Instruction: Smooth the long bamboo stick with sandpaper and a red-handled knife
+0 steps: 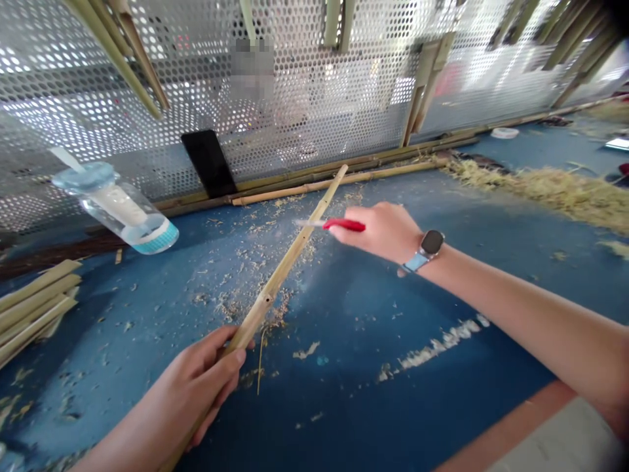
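A long pale bamboo strip [282, 272] slants up and away across the middle of the view, with a few dark holes along it. My left hand [209, 380] is wrapped around its near part, thumb on top. My right hand [378, 229], with a watch [432, 242] on its wrist, is closed around the red handle of a knife [344, 225]. The thin blade lies across the far part of the strip; whether it touches the wood I cannot tell. Small shavings [275, 308] are scattered on the blue surface [344, 347] around and under the strip.
A clear bottle [125, 210] with a straw tilts at the left, near a leaning black phone [209, 164]. Split bamboo pieces [37, 308] are stacked at far left. Bamboo poles [334, 185] run along the perforated metal panel [304, 98]. A heap of shavings [555, 190] lies at right.
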A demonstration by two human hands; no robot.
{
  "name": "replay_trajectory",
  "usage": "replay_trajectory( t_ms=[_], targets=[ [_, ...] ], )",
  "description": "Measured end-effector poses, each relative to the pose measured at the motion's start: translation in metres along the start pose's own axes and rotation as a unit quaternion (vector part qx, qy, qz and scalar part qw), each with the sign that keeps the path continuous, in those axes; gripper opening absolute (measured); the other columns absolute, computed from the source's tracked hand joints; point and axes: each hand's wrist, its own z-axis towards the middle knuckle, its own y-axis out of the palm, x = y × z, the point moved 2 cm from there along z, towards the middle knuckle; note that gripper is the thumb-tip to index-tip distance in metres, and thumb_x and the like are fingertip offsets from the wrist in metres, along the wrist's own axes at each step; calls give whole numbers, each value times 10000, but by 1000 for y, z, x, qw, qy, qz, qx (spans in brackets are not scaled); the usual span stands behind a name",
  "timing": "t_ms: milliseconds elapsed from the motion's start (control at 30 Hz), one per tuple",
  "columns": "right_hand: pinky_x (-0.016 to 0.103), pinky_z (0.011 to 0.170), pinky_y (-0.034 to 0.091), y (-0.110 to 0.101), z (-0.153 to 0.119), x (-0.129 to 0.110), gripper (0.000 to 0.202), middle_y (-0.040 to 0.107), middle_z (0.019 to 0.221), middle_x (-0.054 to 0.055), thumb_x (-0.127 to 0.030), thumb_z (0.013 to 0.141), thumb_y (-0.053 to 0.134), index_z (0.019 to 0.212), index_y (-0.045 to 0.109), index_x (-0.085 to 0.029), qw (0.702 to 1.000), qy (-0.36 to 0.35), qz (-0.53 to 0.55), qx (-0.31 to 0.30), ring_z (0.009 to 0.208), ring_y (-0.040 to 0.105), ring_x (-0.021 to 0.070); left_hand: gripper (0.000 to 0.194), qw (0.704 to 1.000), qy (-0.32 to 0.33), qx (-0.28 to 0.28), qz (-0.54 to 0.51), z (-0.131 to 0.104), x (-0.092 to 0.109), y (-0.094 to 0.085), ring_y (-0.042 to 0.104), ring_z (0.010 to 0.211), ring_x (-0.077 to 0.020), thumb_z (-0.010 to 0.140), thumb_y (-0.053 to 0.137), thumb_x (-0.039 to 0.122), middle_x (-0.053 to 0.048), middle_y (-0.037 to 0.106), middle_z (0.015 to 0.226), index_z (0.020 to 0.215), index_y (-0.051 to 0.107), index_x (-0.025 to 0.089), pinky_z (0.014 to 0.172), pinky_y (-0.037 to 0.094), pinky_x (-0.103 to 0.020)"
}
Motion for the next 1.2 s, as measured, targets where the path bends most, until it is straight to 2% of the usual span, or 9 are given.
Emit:
replay_trajectory(
  t_ms=[100, 200, 267, 433, 600, 800, 933, 1100, 1200],
  targets=[
    [290, 549, 225, 6, 0, -6, 655, 510, 543, 3, -802, 941, 365, 720, 589, -228, 997, -33, 22, -63, 492, 385, 136, 402, 1000, -2, 22, 20, -4, 2, 4, 393, 324, -47, 945, 491, 639, 122, 435, 566, 979, 498, 239, 335, 294, -129],
    [294, 550, 214, 8, 11, 18, 673, 482, 533, 4, -814, 941, 347, 702, 578, -230, 999, 33, -14, -39, 481, 357, 139, 499, 996, -5, 60, 69, -7, 0, 5, 415, 332, -74, 925, 506, 654, 119, 438, 549, 1203, 517, 240, 350, 313, -152],
    [298, 550, 209, 8, 13, 27, 666, 461, 523, 3, -805, 940, 353, 675, 560, -231, 998, 55, -32, -22, 478, 340, 140, 562, 993, -4, 66, 98, -7, -3, 5, 449, 332, -99, 906, 505, 673, 111, 451, 544, 1268, 516, 243, 353, 342, -177],
    [295, 548, 223, 10, 5, 8, 664, 482, 526, -5, -811, 940, 357, 690, 562, -231, 996, -47, 28, -77, 485, 381, 135, 663, 989, 6, 56, 135, -2, -8, 1, 478, 375, -126, 879, 466, 744, 78, 529, 552, 1300, 526, 236, 378, 404, -207],
    [301, 553, 207, 7, 12, 23, 619, 437, 519, -6, -772, 938, 399, 661, 528, -233, 998, 37, -38, -19, 482, 326, 135, 645, 988, 18, 62, 141, -3, -7, 0, 446, 385, -124, 879, 468, 742, 72, 541, 537, 1262, 562, 232, 390, 398, -212],
    [295, 552, 237, 14, 4, 7, 610, 438, 507, -23, -773, 942, 388, 656, 458, -239, 992, -67, 72, -83, 482, 383, 131, 640, 990, -5, 83, 112, -4, -7, 2, 441, 370, -118, 832, 522, 749, 72, 520, 536, 1229, 576, 250, 341, 346, -199],
    [296, 566, 259, 18, 7, 8, 604, 438, 509, -21, -771, 933, 383, 648, 423, -241, 994, -58, 67, -70, 490, 385, 129, 594, 995, -10, 83, 63, -3, -1, 2, 437, 308, -110, 811, 562, 716, 97, 461, 513, 1209, 582, 276, 315, 323, -198],
    [294, 549, 244, 21, 12, 10, 636, 456, 520, -11, -799, 931, 330, 656, 448, -238, 995, -60, 48, -62, 482, 379, 126, 603, 996, 3, 72, 61, 2, -5, -1, 444, 283, -119, 833, 558, 679, 92, 499, 490, 1265, 622, 264, 280, 355, -195],
    [289, 548, 246, 22, 15, 19, 655, 463, 524, -7, -819, 924, 316, 669, 471, -236, 997, -51, 33, -54, 492, 391, 131, 588, 988, 16, 118, 103, 2, -17, -5, 584, 357, -169, 857, 534, 666, 61, 602, 524, 1269, 670, 269, 293, 416, -205]
  ],
)
